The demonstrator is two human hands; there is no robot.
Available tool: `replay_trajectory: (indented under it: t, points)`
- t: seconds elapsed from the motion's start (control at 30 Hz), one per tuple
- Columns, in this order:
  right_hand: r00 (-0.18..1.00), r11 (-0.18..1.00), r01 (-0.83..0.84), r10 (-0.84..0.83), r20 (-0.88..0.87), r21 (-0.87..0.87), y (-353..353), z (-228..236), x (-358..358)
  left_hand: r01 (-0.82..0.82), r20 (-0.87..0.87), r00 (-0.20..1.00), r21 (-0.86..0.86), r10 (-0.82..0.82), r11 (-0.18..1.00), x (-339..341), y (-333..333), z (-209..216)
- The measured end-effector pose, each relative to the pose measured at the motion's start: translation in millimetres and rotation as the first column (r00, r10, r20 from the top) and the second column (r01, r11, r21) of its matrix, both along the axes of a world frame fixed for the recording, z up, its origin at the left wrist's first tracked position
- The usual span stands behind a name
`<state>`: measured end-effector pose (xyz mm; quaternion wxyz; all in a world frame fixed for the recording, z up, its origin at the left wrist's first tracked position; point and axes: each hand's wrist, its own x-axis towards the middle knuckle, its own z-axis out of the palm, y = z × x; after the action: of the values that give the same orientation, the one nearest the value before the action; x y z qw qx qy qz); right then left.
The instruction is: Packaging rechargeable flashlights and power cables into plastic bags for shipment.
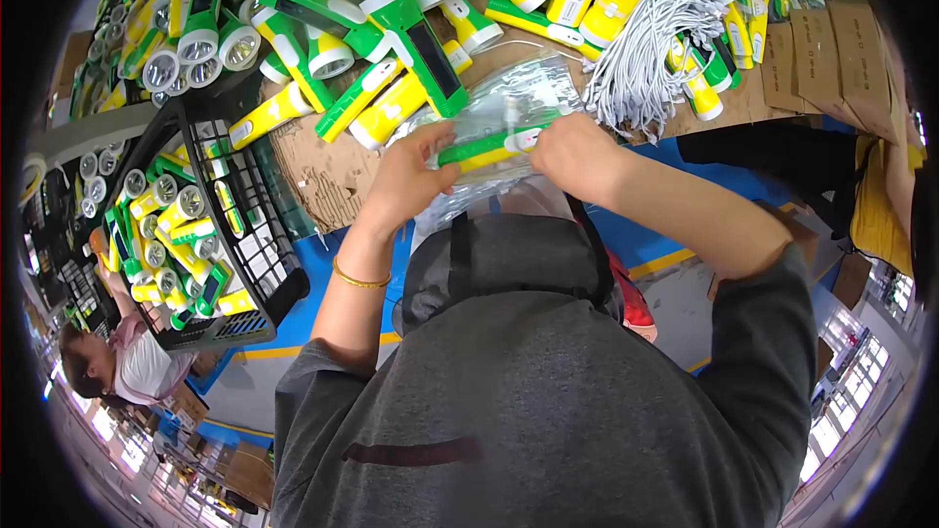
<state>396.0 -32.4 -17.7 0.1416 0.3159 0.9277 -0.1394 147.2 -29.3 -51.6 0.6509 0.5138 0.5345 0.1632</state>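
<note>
A green and yellow flashlight [489, 149] lies crosswise between my hands at the table's near edge. My left hand [413, 168] pinches its left end, thumb below and fingers above. My right hand [577, 154] is closed at its right end, with the fingertips partly hidden. Clear plastic bags [533, 88] lie behind and under the flashlight; whether it is inside one I cannot tell. Just beyond my left hand, a larger green flashlight with a dark panel [430, 64] rests on the heap.
More flashlights [391, 108] are piled across the table. A bundle of white cables [650, 54] lies at the right, near brown cartons [846, 59]. A black crate [284, 279] of flashlights stands at the left, with another person [137, 357] beyond it. Bare cardboard [323, 171] covers the table.
</note>
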Motion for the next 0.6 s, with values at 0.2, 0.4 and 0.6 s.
replay_trajectory:
  t: [0.2,0.4,0.6]
  points:
    - [0.982,0.998,0.039,-0.046,0.185,0.042,0.8,11.2,14.2,-0.019,-0.073,0.997,0.255,0.039,0.967,7.5,-5.4,-3.4]
    - [0.822,0.846,0.533,-0.524,-0.225,-0.024,-6.2,-15.6,-4.3,0.127,-0.207,0.977,0.351,-0.055,0.928,13.8,-4.3,2.4]
    - [0.785,0.942,0.326,-0.318,-0.532,-0.082,-25.1,-82.6,-9.3,0.271,-0.308,0.928,0.173,-0.210,0.947,-3.2,15.8,-22.7]
